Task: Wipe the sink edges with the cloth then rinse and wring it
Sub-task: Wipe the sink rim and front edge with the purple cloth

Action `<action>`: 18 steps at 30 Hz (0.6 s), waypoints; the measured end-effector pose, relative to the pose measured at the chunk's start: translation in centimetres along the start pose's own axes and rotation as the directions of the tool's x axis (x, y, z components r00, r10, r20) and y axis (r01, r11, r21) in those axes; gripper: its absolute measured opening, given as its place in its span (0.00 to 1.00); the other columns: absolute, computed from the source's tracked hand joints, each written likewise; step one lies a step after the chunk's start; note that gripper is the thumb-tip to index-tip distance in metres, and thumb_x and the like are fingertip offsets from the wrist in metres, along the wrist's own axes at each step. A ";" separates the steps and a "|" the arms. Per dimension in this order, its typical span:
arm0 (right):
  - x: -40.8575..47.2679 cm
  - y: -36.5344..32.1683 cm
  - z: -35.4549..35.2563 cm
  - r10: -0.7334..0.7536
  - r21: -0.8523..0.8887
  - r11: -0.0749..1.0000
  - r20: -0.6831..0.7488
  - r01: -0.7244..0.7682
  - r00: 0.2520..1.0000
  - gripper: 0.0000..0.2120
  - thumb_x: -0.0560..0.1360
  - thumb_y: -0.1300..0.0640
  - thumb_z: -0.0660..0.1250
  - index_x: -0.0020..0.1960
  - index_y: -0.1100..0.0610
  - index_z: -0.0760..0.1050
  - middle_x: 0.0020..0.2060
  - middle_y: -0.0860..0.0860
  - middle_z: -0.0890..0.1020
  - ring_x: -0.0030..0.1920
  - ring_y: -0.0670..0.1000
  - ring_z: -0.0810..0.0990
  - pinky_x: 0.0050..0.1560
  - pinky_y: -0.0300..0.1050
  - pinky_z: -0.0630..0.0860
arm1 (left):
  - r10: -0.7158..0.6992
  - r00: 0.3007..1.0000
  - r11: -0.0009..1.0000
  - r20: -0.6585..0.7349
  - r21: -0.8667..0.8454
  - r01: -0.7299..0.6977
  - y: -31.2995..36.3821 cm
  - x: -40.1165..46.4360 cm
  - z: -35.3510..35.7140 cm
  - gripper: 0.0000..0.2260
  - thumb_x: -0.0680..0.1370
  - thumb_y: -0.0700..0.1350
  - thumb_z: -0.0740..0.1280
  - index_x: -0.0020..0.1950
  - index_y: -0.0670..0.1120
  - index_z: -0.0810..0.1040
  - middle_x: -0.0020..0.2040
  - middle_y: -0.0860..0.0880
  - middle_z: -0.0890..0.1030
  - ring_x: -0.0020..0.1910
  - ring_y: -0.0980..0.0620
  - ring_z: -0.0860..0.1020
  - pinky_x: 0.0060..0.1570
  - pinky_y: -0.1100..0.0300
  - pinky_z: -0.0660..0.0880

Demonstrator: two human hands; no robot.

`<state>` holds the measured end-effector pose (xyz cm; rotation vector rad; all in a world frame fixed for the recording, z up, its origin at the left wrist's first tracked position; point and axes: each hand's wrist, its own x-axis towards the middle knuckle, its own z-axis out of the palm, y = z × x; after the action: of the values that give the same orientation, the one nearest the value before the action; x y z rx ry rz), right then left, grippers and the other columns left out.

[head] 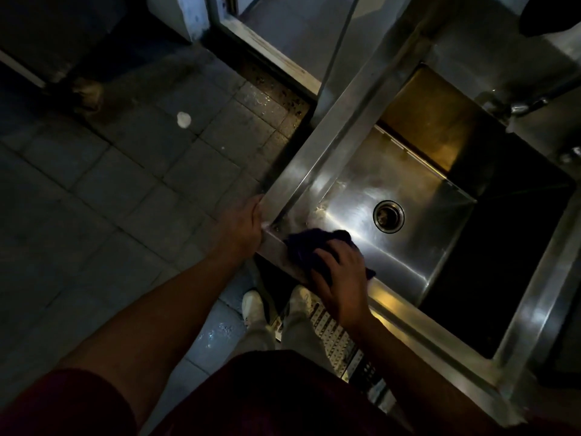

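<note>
Two hands at sink [301, 171] corner. Right hand [341, 278] pressing cloth [306, 251] on front edge, fingers spread. Left hand [243, 228] gripping corner, fingers curled over rim.

A person's right hand [341, 280] presses a cloth [309, 251] on the sink's [301, 171] near rim; the left hand [243, 229] holds its corner, drain [389, 216] in the basin beyond, floor tiles [125, 184] left.
</note>
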<state>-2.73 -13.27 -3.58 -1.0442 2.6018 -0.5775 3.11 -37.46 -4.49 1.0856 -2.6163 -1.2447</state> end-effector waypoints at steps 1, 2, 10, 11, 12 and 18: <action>-1.0 0.7 -0.4 0.007 -0.025 1.000 -0.003 -0.007 1.000 0.21 0.78 0.45 0.61 0.66 0.53 0.77 0.68 0.56 0.75 0.70 0.60 0.70 0.71 0.63 0.65 | 0.005 1.000 1.000 -0.014 -0.005 -0.005 -0.1 0.0 0.0 0.15 0.84 0.46 0.57 0.66 0.42 0.76 0.58 0.37 0.80 0.55 0.40 0.79 0.55 0.55 0.72; -1.7 1.2 -0.7 0.015 -0.048 0.999 0.002 -0.015 1.000 0.21 0.78 0.45 0.60 0.67 0.54 0.77 0.68 0.57 0.75 0.70 0.62 0.70 0.71 0.65 0.65 | 0.016 1.000 1.000 -0.018 -0.015 -0.016 -0.1 0.1 0.1 0.15 0.84 0.45 0.57 0.65 0.42 0.76 0.56 0.37 0.81 0.52 0.40 0.80 0.53 0.56 0.72; 2.3 -2.3 1.3 0.048 -0.082 0.996 0.063 -0.042 0.997 0.30 0.78 0.42 0.60 0.78 0.44 0.62 0.77 0.54 0.66 0.75 0.58 0.64 0.74 0.62 0.61 | 0.023 1.000 0.999 0.000 -0.042 -0.023 -0.2 0.0 0.4 0.14 0.84 0.43 0.57 0.66 0.40 0.76 0.58 0.38 0.81 0.56 0.41 0.79 0.53 0.70 0.63; 3.4 -3.3 1.7 0.041 -0.067 0.997 0.063 -0.037 0.997 0.30 0.78 0.42 0.60 0.79 0.44 0.61 0.78 0.54 0.65 0.76 0.58 0.63 0.74 0.61 0.59 | 0.017 1.000 0.999 0.014 -0.042 -0.017 -0.1 0.0 0.4 0.14 0.85 0.42 0.56 0.66 0.39 0.75 0.58 0.38 0.80 0.57 0.41 0.79 0.53 0.69 0.64; 4.3 -4.1 2.1 0.046 -0.054 0.998 0.057 -0.043 0.997 0.29 0.78 0.42 0.60 0.78 0.44 0.62 0.78 0.54 0.65 0.76 0.58 0.63 0.74 0.61 0.59 | 0.003 0.999 1.000 0.035 -0.031 -0.002 0.2 0.0 0.4 0.15 0.85 0.43 0.56 0.67 0.39 0.75 0.60 0.38 0.80 0.59 0.40 0.78 0.54 0.66 0.65; 2.5 -3.0 1.9 0.009 -0.025 1.000 0.088 -0.007 0.996 0.26 0.77 0.41 0.59 0.73 0.46 0.72 0.74 0.53 0.71 0.76 0.59 0.65 0.74 0.64 0.60 | -0.093 0.993 0.994 0.073 0.064 0.089 -0.8 0.0 0.7 0.24 0.83 0.55 0.50 0.66 0.41 0.75 0.62 0.38 0.78 0.62 0.39 0.76 0.62 0.49 0.70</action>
<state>-1.92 -17.50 -4.15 -1.0421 2.5414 -0.4877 3.29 -37.34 -5.51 1.2035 -2.7058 -1.2557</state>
